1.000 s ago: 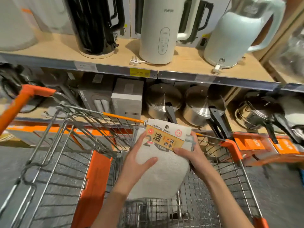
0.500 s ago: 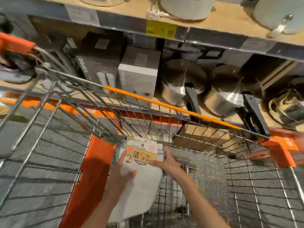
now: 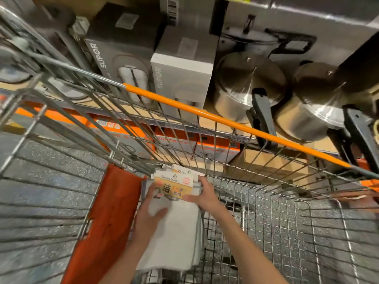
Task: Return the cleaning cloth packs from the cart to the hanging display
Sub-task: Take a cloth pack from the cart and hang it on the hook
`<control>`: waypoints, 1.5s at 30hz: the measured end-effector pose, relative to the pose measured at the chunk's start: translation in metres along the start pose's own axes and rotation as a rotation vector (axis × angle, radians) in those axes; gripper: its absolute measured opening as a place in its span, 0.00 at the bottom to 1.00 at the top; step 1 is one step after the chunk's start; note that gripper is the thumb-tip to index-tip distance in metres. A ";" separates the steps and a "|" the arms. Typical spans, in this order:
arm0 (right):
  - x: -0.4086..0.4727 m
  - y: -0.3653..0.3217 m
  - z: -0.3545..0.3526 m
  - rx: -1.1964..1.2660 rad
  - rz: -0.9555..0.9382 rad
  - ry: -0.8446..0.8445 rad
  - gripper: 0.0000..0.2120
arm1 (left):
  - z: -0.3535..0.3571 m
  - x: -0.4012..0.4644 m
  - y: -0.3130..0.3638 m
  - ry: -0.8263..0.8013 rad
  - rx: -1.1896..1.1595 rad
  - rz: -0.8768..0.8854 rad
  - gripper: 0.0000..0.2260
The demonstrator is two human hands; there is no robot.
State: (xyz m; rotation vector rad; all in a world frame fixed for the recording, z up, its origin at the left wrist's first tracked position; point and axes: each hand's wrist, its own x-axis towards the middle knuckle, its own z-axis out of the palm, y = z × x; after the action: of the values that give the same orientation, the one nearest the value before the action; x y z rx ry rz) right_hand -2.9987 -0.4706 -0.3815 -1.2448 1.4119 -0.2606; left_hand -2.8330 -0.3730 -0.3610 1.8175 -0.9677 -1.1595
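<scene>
Down low in the middle of the frame, two bare arms reach into the cart (image 3: pixel 61 201). The left hand (image 3: pixel 149 214) lies on the soft white part of the cleaning cloth pack (image 3: pixel 174 218), thumb on the front and fingers curled round its left edge, so its grip is on the pack. The right hand (image 3: pixel 205 196) pinches the right side by the yellow and white label card (image 3: pixel 174 186), so its grip is on the pack too. Two hands are likely used because the cloth is floppy and would sag. The pack stands upright inside the cart, close to the orange panel (image 3: pixel 108 218) at lower left. Just behind it more label cards (image 3: pixel 182 170) peek out, so other packs seem to wait there. Past the wire wall runs the orange bar (image 3: pixel 225 121) of the cart rim. Farther off, in the upper half, a shelf (image 3: pixel 225 128) holds grey boxes (image 3: pixel 182 78) and shiny steel pots (image 3: pixel 246 83). No hanging display shows, so I think the pack is not back yet.
</scene>
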 end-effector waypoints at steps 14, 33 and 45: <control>-0.007 0.009 0.011 0.027 -0.019 0.125 0.30 | 0.009 0.000 -0.024 0.048 -0.038 -0.054 0.38; -0.124 -0.045 -0.045 0.410 -0.026 0.048 0.26 | 0.013 -0.057 0.072 0.104 -0.180 -0.116 0.53; -0.220 -0.107 -0.123 0.423 -0.202 0.173 0.36 | -0.002 -0.088 0.174 -0.158 -0.228 -0.096 0.46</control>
State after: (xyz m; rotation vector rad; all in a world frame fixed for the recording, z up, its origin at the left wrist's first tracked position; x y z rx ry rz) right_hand -3.0988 -0.4036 -0.1359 -1.0269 1.2890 -0.7803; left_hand -2.8910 -0.3693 -0.1747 1.6233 -0.8059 -1.4293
